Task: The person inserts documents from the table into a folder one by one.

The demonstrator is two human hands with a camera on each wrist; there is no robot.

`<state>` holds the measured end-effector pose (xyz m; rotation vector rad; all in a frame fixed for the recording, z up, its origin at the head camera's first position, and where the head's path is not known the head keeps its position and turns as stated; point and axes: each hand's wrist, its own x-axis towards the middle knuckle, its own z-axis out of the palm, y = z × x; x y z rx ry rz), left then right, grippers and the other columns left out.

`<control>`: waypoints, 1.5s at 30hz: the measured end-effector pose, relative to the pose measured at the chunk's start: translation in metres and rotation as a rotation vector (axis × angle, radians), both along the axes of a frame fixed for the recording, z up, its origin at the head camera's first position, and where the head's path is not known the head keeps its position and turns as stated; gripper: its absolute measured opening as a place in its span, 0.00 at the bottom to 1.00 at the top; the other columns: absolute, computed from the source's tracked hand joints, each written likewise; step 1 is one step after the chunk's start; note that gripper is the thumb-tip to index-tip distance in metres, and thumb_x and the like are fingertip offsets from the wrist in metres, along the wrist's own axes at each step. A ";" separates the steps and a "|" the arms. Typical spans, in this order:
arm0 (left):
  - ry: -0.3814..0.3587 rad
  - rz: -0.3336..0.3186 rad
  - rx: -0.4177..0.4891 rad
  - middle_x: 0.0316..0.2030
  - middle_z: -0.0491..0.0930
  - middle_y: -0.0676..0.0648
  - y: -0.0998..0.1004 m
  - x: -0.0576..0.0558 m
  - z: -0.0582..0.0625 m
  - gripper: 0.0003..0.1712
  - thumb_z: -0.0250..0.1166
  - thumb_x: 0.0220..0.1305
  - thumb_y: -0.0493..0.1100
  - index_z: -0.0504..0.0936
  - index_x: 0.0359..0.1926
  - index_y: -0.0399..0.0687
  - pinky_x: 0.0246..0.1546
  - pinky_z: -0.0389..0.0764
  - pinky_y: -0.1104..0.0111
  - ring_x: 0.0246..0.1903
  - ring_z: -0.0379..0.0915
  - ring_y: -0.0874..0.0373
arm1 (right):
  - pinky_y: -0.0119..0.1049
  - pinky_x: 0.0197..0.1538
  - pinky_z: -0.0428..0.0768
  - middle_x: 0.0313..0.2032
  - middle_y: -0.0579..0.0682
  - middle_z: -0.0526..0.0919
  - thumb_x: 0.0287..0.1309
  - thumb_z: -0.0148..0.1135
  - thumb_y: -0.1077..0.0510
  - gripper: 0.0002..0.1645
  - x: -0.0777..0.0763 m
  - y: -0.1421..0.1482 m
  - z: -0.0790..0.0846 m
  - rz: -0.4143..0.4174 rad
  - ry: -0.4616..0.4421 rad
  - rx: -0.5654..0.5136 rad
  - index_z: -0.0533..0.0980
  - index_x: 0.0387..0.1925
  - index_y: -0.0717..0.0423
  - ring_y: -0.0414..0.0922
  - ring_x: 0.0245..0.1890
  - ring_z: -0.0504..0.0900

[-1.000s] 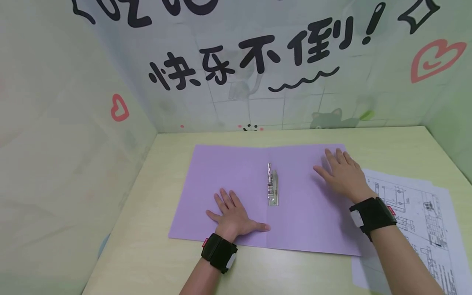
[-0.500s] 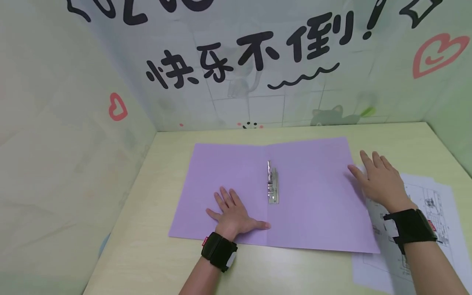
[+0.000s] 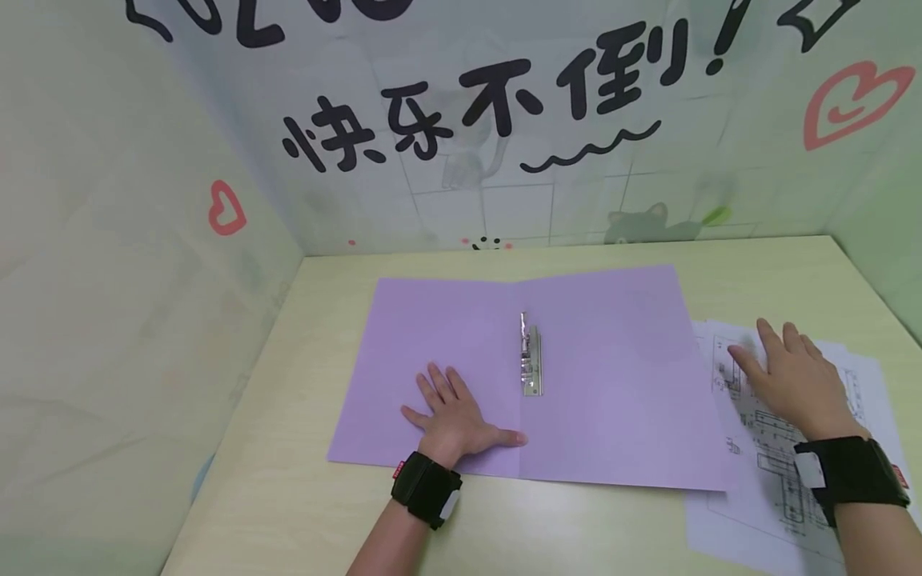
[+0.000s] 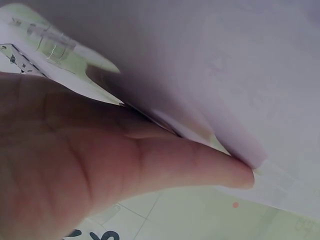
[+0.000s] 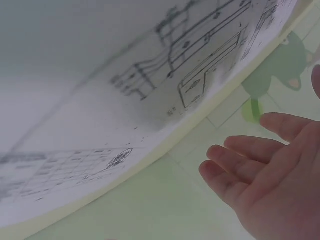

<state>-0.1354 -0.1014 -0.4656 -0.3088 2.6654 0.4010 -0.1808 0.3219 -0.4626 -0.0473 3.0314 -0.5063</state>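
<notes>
Purple card folder (image 3: 612, 384) with silver metal clip (image 3: 532, 364) unfolded on pale wooden tabletop (image 3: 576, 528); left hand (image 3: 455, 424) spread on folder, grasping nothing. Right hand (image 3: 803, 388) empty, fingers released, over white printed sheets (image 3: 756, 448). Sheets pulled sideways could drag overlapping folder askew. Since earlier frame: right hand moved off folder's edge.

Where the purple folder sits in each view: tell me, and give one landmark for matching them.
Head: purple folder, open across the middle, under the left hand.
Left wrist: it spreads across the upper right, above the hand.
Right wrist: not in it; printed sheets fill the upper left.
Shared landmark: the line-gridded wall, at the top, bottom and right respectively.
</notes>
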 end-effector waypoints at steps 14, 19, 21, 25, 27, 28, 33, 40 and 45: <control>-0.004 0.003 -0.006 0.77 0.21 0.36 0.000 0.002 -0.001 0.91 0.73 0.26 0.82 0.34 0.78 0.40 0.65 0.36 0.26 0.76 0.16 0.35 | 0.73 0.43 0.71 0.51 0.84 0.58 0.57 0.66 0.44 0.55 0.019 0.035 0.005 -0.262 -0.118 0.068 0.52 0.66 0.82 0.76 0.43 0.60; -0.002 -0.001 -0.005 0.77 0.21 0.36 0.000 0.002 -0.001 0.90 0.73 0.26 0.82 0.35 0.78 0.40 0.65 0.36 0.26 0.76 0.16 0.35 | 0.70 0.43 0.72 0.44 0.84 0.58 0.52 0.68 0.34 0.62 0.019 0.044 0.005 -0.379 -0.224 0.105 0.54 0.61 0.83 0.73 0.40 0.60; -0.003 -0.003 -0.004 0.77 0.21 0.36 0.000 0.002 0.000 0.90 0.73 0.27 0.82 0.35 0.78 0.40 0.65 0.36 0.26 0.76 0.16 0.35 | 0.68 0.43 0.71 0.42 0.82 0.59 0.49 0.67 0.30 0.66 0.017 0.047 0.005 -0.415 -0.285 0.129 0.53 0.58 0.85 0.72 0.40 0.61; -0.004 -0.002 -0.002 0.77 0.21 0.36 0.000 0.001 0.000 0.90 0.73 0.27 0.81 0.34 0.78 0.40 0.65 0.36 0.26 0.76 0.16 0.35 | 0.65 0.46 0.73 0.42 0.82 0.58 0.47 0.65 0.25 0.73 0.016 0.052 0.004 -0.496 -0.371 0.112 0.50 0.60 0.88 0.73 0.44 0.60; -0.003 -0.002 -0.002 0.77 0.21 0.36 0.000 0.001 0.001 0.90 0.73 0.27 0.81 0.34 0.78 0.40 0.65 0.36 0.26 0.76 0.16 0.35 | 0.65 0.50 0.75 0.44 0.82 0.57 0.46 0.64 0.24 0.78 0.017 0.053 0.005 -0.538 -0.405 0.072 0.43 0.63 0.89 0.73 0.46 0.59; -0.003 -0.001 -0.004 0.77 0.21 0.36 0.000 0.000 0.001 0.90 0.73 0.27 0.81 0.34 0.78 0.40 0.65 0.36 0.26 0.76 0.16 0.35 | 0.64 0.51 0.75 0.45 0.82 0.57 0.46 0.64 0.23 0.81 0.017 0.053 0.006 -0.558 -0.418 0.054 0.39 0.64 0.89 0.73 0.46 0.59; -0.005 -0.002 -0.010 0.77 0.21 0.36 0.000 0.000 0.002 0.90 0.73 0.27 0.81 0.34 0.78 0.40 0.65 0.36 0.26 0.76 0.16 0.35 | 0.54 0.40 0.84 0.41 0.79 0.65 0.46 0.62 0.21 0.80 0.021 0.054 0.008 -0.605 -0.432 -0.010 0.41 0.65 0.87 0.65 0.35 0.75; -0.006 -0.003 -0.011 0.77 0.21 0.36 0.001 -0.001 0.002 0.90 0.73 0.27 0.82 0.34 0.78 0.41 0.66 0.36 0.26 0.76 0.16 0.35 | 0.43 0.27 0.83 0.32 0.69 0.72 0.45 0.58 0.18 0.71 0.022 0.061 0.005 -0.620 -0.463 -0.036 0.60 0.59 0.82 0.55 0.23 0.80; -0.010 -0.002 -0.010 0.77 0.21 0.36 0.001 -0.001 0.003 0.90 0.73 0.27 0.82 0.34 0.78 0.41 0.66 0.36 0.26 0.76 0.15 0.36 | 0.47 0.35 0.85 0.40 0.71 0.68 0.44 0.61 0.19 0.76 0.019 0.065 0.003 -0.658 -0.493 -0.020 0.51 0.64 0.82 0.56 0.29 0.79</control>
